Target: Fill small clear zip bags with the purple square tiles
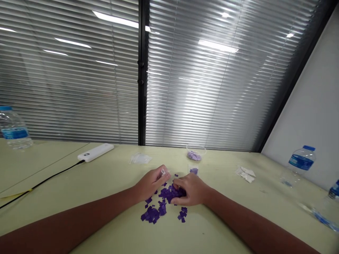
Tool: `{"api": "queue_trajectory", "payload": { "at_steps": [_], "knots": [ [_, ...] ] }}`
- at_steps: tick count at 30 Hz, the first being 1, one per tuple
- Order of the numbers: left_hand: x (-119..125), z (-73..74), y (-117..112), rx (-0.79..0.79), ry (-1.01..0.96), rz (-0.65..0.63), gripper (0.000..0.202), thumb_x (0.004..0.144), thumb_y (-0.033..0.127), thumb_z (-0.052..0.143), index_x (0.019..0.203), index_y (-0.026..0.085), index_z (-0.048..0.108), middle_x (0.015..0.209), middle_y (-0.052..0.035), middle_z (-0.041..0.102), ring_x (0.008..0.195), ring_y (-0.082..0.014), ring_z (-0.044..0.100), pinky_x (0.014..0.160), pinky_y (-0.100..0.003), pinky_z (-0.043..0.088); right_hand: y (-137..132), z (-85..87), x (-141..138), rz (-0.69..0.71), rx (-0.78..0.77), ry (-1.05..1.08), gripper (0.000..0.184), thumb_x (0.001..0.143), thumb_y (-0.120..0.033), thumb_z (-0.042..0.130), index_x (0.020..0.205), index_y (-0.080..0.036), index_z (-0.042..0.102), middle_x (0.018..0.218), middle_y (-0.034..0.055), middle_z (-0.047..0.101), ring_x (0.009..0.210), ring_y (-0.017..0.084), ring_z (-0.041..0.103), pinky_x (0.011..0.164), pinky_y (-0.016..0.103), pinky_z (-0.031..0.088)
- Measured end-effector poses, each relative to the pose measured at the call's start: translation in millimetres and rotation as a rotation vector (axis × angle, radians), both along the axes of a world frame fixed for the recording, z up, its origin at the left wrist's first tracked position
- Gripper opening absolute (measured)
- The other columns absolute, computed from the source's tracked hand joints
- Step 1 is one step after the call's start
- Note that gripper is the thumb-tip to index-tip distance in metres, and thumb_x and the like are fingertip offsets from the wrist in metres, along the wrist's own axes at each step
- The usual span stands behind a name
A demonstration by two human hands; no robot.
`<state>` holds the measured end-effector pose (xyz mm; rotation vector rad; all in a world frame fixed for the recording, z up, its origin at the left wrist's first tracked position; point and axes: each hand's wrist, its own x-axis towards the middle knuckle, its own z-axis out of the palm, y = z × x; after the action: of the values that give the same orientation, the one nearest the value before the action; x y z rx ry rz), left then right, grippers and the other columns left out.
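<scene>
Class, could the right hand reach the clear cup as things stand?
Probably yes: the right hand rests on the purple pieces, the clear cup stands just beyond, and only a small purple clump lies between.

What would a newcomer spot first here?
The scatter of small purple squares on the pale green table stands out, with the right hand over it and the left hand beside it. Behind them sits a clear cup of lilac pieces. Bright window blinds fill the top of the view.

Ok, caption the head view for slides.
Left hand pinches a small clear piece; right hand rests on scattered purple squares.
</scene>
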<state>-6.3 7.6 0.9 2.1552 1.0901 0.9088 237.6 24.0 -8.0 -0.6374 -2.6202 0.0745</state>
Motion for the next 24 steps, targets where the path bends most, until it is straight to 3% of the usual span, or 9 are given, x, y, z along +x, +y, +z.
{"api": "queue_trajectory", "payload": {
  "at_steps": [3, 8, 12, 15, 19, 24],
  "knots": [
    [-0.4, -0.6, 0.6, 0.008, 0.022, -0.014, 0.04, 0.108, 0.057, 0.045, 0.092, 0.022, 0.053, 0.083, 0.0029, 0.058, 0.079, -0.0185, 0.055, 0.07, -0.029, 0.039, 0.2, -3.2, -3.2, -0.035, 0.051, -0.062, 0.035, 0.097, -0.053, 0.063, 0.084, -0.02, 0.064, 0.063, 0.0, 0.065, 0.052, 0.014, 0.053, 0.055, 0.026, 0.027],
    [1.7, 0.8, -5.1, 0.185, 0.237, 0.027, 0.037, 0.106, 0.054, 0.05, 0.09, 0.021, 0.056, 0.082, 0.0004, 0.062, 0.078, -0.0209, 0.055, 0.07, -0.031, 0.035, 1.0, -11.2, -5.2, -0.04, -0.003, -0.011, 0.022, 0.101, -0.036, 0.06, 0.089, -0.021, 0.069, 0.069, 0.001, 0.071, 0.054, 0.013, 0.057, 0.056, 0.026, 0.03],
    [3.1, 2.3, -9.1, 0.217, 0.322, -0.033, 0.038, 0.106, 0.054, 0.049, 0.093, 0.02, 0.059, 0.085, -0.0017, 0.064, 0.079, -0.022, 0.056, 0.071, -0.032, 0.035, 6.3, -17.0, -4.1, -0.025, -0.076, 0.092, 0.023, 0.098, -0.026, 0.059, 0.076, -0.02, 0.063, 0.063, -0.0016, 0.064, 0.053, 0.011, 0.051, 0.056, 0.026, 0.03],
    [2.8, 3.4, -9.6, 0.214, 0.342, -0.07, 0.039, 0.106, 0.056, 0.048, 0.091, 0.021, 0.058, 0.084, -0.0017, 0.062, 0.078, -0.0218, 0.055, 0.071, -0.032, 0.035, 10.8, -19.4, -4.2, -0.04, -0.202, 0.183, 0.031, 0.096, -0.026, 0.058, 0.066, -0.02, 0.052, 0.057, -0.0051, 0.049, 0.051, 0.01, 0.042, 0.055, 0.025, 0.027],
    [2.1, 3.0, -8.5, 0.233, 0.362, -0.106, 0.039, 0.105, 0.057, 0.05, 0.089, 0.021, 0.056, 0.082, -0.0009, 0.061, 0.077, -0.0215, 0.054, 0.072, -0.032, 0.036, 11.0, -16.4, -8.4, -0.169, -0.394, 0.383, 0.042, 0.099, -0.033, 0.055, 0.062, -0.02, 0.038, 0.058, -0.0063, 0.034, 0.054, 0.01, 0.034, 0.053, 0.025, 0.024],
    [2.6, 0.4, -8.4, 0.257, 0.334, -0.163, 0.041, 0.105, 0.058, 0.049, 0.094, 0.02, 0.059, 0.087, -0.0028, 0.064, 0.079, -0.022, 0.057, 0.077, -0.033, 0.042, -1.4, -4.7, -18.9, -0.239, -0.362, 0.526, 0.046, 0.101, -0.041, 0.055, 0.064, -0.021, 0.037, 0.06, -0.006, 0.035, 0.057, 0.01, 0.036, 0.055, 0.025, 0.027]
  ]
}}
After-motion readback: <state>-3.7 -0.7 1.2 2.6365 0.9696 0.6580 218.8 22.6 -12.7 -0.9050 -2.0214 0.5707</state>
